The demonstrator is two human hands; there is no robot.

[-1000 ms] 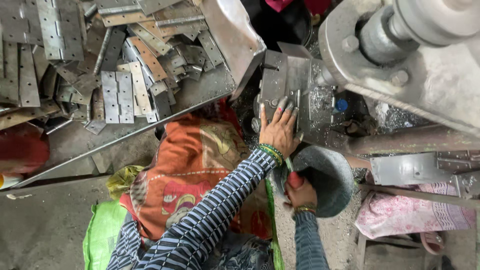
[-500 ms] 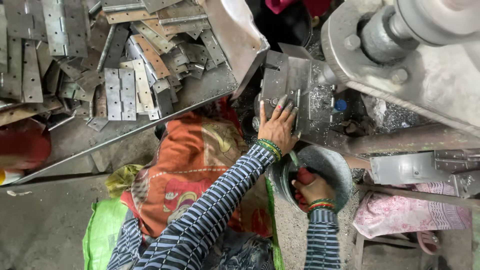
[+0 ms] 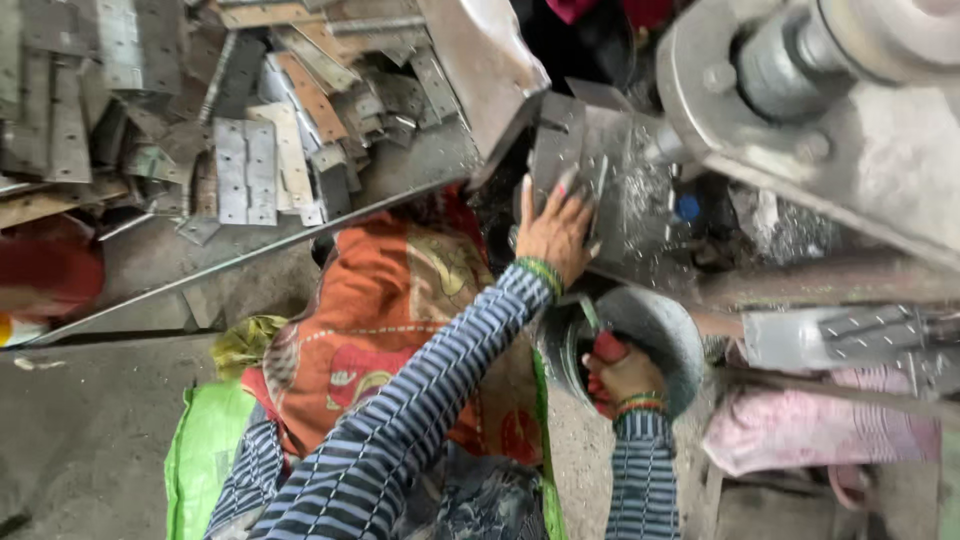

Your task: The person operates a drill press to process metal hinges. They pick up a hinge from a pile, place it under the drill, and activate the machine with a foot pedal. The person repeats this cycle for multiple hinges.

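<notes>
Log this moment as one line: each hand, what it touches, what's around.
left hand: flat on metal block | right hand: holds red object in metal bowl | nearby: pile of perforated plates

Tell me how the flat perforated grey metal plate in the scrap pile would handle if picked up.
The flat perforated grey metal plate looks rigid, so it would likely stay stiff. Being sheet metal, it is probably heavy for its thickness. Its cut edges may be sharp, and lifting it could disturb the overlapping scrap metal strips.

Left hand [image 3: 555,232] on press block [image 3: 600,180]; right hand [image 3: 625,375] in bowl [image 3: 665,325] below; plates [image 3: 245,170] far left.
</notes>
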